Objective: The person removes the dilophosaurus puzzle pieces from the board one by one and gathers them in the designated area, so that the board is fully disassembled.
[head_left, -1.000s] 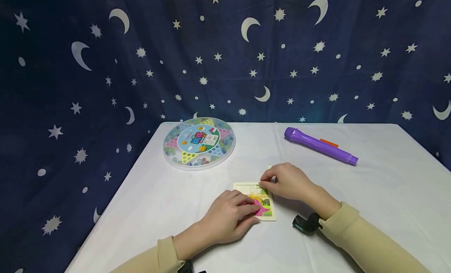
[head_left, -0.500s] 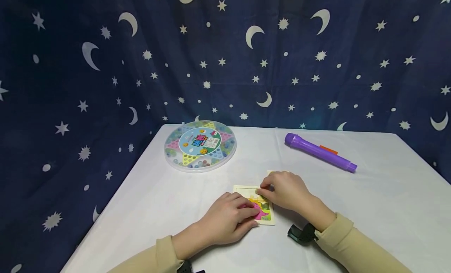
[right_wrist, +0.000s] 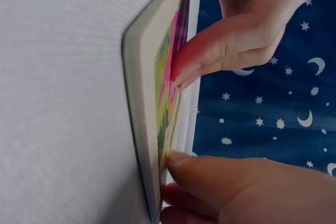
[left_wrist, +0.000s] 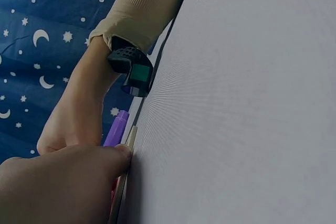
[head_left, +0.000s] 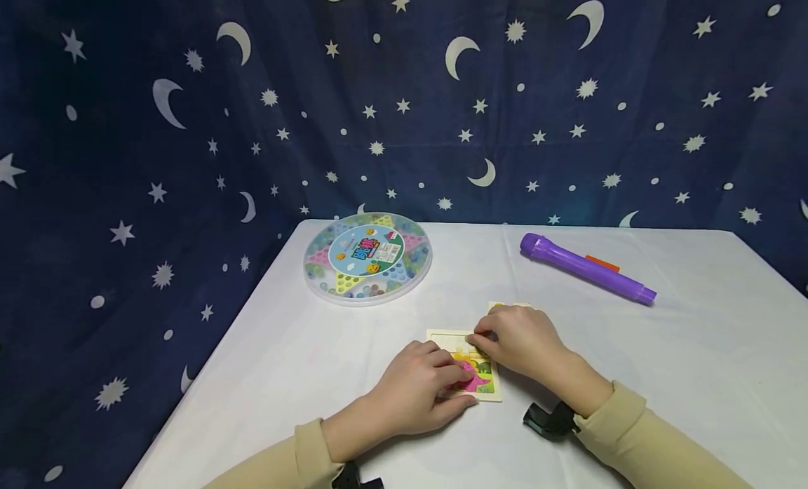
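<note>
A small picture puzzle in a cream frame (head_left: 494,397) lies on the table, with a pink figure (head_left: 477,384) on a green and yellow scene. My left hand (head_left: 419,387) rests over its left side. Its fingers press on the pink part, and the thumb sits at the near rim, as the right wrist view also shows along the frame edge (right_wrist: 137,66). At the far right corner of the puzzle, my right hand (head_left: 524,340) pinches a thin puzzle piece, mostly hidden by thumb and fingers. In the right wrist view that thumb (right_wrist: 181,160) touches the picture surface.
Behind my right hand, a second cream-edged board (head_left: 495,305) is partly covered. A round Chinese checkers box (head_left: 416,278) with marbles lies at the back left. The purple toy microphone (head_left: 587,268) lies at the back right, beside an orange strip (head_left: 602,263).
My right thumb and fingertips have shifted slightly at the puzzle's far right corner. The left hand stays on the puzzle. The head view has shifted a little.
</note>
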The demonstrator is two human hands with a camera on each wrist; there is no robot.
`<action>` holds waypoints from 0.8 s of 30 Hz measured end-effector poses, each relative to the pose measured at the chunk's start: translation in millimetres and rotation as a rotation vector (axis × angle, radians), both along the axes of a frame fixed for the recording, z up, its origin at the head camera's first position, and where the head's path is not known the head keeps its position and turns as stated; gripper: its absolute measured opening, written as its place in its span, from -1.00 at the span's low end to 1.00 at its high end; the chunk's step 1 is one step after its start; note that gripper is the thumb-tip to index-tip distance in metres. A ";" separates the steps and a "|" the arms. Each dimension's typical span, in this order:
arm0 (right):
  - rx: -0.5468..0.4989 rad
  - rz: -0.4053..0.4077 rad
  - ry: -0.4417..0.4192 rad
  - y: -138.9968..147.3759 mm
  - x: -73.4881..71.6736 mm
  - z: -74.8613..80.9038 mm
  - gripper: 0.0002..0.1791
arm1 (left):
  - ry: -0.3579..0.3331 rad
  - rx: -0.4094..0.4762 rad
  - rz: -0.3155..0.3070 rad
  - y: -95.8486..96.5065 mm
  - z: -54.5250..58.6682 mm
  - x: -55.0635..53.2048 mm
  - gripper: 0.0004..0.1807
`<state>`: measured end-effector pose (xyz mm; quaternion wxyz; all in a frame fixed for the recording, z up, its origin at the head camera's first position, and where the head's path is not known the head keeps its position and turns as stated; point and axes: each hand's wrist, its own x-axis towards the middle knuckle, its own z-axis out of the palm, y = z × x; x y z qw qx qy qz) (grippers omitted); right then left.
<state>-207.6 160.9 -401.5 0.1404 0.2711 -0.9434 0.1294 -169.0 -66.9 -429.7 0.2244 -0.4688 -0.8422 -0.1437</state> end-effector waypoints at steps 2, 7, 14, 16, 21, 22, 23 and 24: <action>0.011 0.019 0.015 0.1 0.8 -0.1 -0.87 | -0.018 0.016 -0.008 -0.9 -0.4 0.0 -0.69; 0.014 0.053 0.072 1.5 0.0 -1.3 -0.88 | -0.041 0.030 -0.021 -2.7 0.7 -1.1 -0.68; 0.014 0.080 0.099 3.5 -0.6 -3.4 -0.90 | -0.061 0.015 -0.024 -2.3 1.6 -0.7 -0.69; 0.017 0.081 0.102 3.6 -0.7 -4.0 -0.89 | -0.046 0.002 -0.019 -2.2 1.3 -0.8 -0.66; 0.016 0.079 0.110 3.8 -0.9 -4.5 -0.90 | -0.063 -0.066 0.013 -1.7 3.6 2.0 -0.55; 0.013 0.083 0.112 4.0 -1.0 -4.4 -0.90 | -0.069 -0.076 0.019 -1.5 4.0 2.8 -0.53; 0.009 0.087 0.113 4.2 -1.3 -4.3 -0.91 | -0.076 -0.082 0.023 -1.2 4.3 3.6 -0.53; 0.006 0.091 0.116 4.5 -1.7 -4.0 -0.91 | -0.077 -0.086 0.025 -1.1 4.5 4.4 -0.54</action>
